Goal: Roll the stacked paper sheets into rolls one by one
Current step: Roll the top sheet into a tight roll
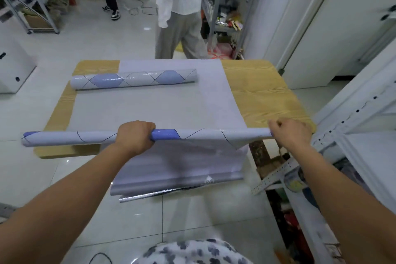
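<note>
Roll in left grip, right grip

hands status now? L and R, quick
Left hand: closed, grip round the near roll, about mid-length.
Right hand: closed, pinching the near roll's right end.

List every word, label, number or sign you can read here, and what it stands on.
No text can be read.
Hanging paper sheets: a small white emblem, with no letters legible.
Packages on the back shelf: too blurred to read.
</note>
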